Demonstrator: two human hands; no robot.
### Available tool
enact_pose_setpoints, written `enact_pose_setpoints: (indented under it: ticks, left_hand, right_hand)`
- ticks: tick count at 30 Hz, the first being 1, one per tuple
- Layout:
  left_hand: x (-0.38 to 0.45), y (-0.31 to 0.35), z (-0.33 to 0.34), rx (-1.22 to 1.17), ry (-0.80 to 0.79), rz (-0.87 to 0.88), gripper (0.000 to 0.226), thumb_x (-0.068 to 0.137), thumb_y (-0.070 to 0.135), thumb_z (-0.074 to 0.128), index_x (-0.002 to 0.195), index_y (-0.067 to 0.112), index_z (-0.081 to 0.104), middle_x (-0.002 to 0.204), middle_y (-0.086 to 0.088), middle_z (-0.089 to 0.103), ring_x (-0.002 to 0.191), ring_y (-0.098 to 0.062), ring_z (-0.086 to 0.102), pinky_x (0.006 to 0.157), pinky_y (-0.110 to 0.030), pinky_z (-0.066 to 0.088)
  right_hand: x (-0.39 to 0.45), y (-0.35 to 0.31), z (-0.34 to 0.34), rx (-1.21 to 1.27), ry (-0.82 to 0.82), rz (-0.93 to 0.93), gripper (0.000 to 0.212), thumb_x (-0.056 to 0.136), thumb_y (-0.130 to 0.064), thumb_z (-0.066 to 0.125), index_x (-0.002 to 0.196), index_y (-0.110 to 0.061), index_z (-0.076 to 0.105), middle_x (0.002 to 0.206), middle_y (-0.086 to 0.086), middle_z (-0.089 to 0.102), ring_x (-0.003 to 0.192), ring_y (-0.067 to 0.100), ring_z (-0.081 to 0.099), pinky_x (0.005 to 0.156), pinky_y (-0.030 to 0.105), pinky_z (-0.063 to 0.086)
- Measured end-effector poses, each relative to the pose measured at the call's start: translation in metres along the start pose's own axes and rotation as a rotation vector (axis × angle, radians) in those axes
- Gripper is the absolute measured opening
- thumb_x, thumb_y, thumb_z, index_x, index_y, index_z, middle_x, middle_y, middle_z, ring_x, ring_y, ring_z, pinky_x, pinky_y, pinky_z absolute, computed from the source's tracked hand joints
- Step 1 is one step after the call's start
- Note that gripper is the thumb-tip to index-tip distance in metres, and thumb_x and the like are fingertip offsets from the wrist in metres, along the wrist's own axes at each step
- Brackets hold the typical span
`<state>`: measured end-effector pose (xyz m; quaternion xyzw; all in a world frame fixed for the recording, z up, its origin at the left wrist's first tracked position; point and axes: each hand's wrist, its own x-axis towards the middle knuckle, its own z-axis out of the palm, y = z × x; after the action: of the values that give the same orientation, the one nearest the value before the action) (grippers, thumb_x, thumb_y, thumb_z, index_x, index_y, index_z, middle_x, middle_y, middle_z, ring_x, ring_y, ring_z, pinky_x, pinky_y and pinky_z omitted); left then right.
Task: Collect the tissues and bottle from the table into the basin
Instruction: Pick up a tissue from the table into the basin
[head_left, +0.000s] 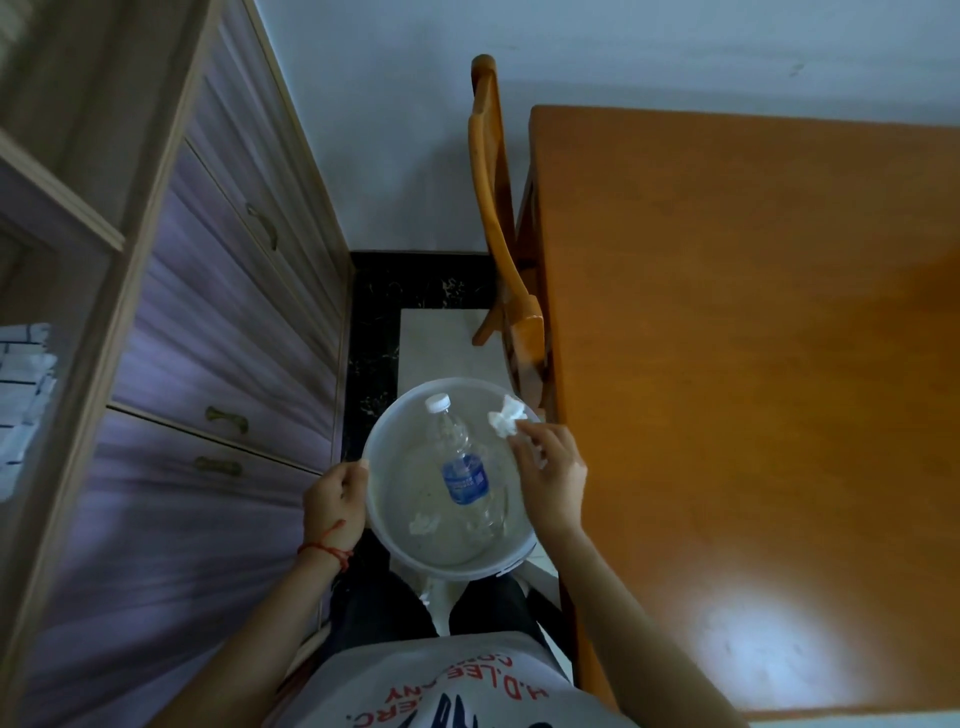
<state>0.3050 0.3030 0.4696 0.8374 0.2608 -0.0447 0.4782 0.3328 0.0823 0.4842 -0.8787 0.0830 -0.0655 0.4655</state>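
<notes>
A round translucent white basin (387, 540) hangs in front of me, above the floor, beside the wooden table's left edge. My left hand (336, 499) grips its left rim. A clear plastic bottle (462, 467) with a white cap and blue label lies inside it, cap pointing away. One crumpled white tissue (425, 524) rests on the basin's bottom near me. My right hand (549, 467) is over the basin's right rim, its fingertips pinching a second crumpled tissue (506, 420) above the basin.
The orange wooden table (753, 364) fills the right side, with a bright light patch near its front. A wooden chair (498, 218) stands at its far left corner. A purple cabinet with drawers (218, 338) lines the left, leaving a narrow floor strip (441, 338).
</notes>
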Motion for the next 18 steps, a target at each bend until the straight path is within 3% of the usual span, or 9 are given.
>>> enact_pose_setpoints:
  ticks: [2, 6, 10, 14, 18]
  left_hand:
    - [-0.002, -0.001, -0.004, 0.003, 0.011, 0.006, 0.040, 0.090, 0.021, 0.047, 0.050, 0.016, 0.046, 0.048, -0.007, 0.046, 0.052, -0.021, 0.045, 0.051, -0.028, 0.037]
    - [-0.004, -0.006, -0.012, -0.018, 0.024, 0.001, 0.040, 0.090, 0.020, 0.047, 0.052, 0.010, 0.046, 0.050, -0.011, 0.047, 0.054, -0.024, 0.047, 0.055, -0.033, 0.043]
    - [-0.004, -0.011, -0.019, -0.024, 0.039, -0.009, 0.041, 0.090, 0.022, 0.048, 0.054, 0.003, 0.049, 0.052, -0.016, 0.050, 0.057, -0.029, 0.052, 0.058, -0.043, 0.049]
    - [-0.004, -0.016, -0.027, -0.015, 0.055, 0.007, 0.040, 0.090, 0.020, 0.048, 0.052, 0.009, 0.047, 0.054, -0.017, 0.052, 0.058, -0.028, 0.051, 0.057, -0.035, 0.042]
    - [-0.006, -0.017, -0.034, -0.004, 0.063, 0.022, 0.043, 0.090, 0.018, 0.048, 0.047, 0.020, 0.042, 0.048, -0.008, 0.047, 0.058, -0.027, 0.047, 0.059, -0.034, 0.038]
  right_hand:
    - [-0.009, -0.005, 0.009, 0.022, -0.059, -0.005, 0.019, 0.082, -0.011, 0.065, 0.101, -0.007, 0.067, 0.098, -0.002, 0.061, 0.087, 0.009, 0.057, 0.077, 0.006, 0.047]
    - [-0.018, -0.009, 0.019, -0.016, -0.170, -0.015, 0.027, 0.082, -0.018, 0.067, 0.108, -0.010, 0.064, 0.106, 0.005, 0.065, 0.099, 0.015, 0.059, 0.085, 0.026, 0.052]
    - [-0.024, -0.012, 0.017, -0.099, -0.170, -0.041, 0.035, 0.082, -0.023, 0.067, 0.115, -0.011, 0.061, 0.119, 0.005, 0.061, 0.109, 0.009, 0.052, 0.088, 0.016, 0.041]
    - [-0.027, -0.006, 0.006, -0.169, -0.074, -0.032, 0.036, 0.084, -0.023, 0.064, 0.117, -0.010, 0.059, 0.123, 0.009, 0.058, 0.115, 0.019, 0.051, 0.092, 0.024, 0.040]
    - [-0.030, 0.000, -0.003, -0.187, -0.076, 0.136, 0.040, 0.090, -0.029, 0.054, 0.126, -0.010, 0.052, 0.130, 0.008, 0.053, 0.119, 0.021, 0.050, 0.092, 0.023, 0.038]
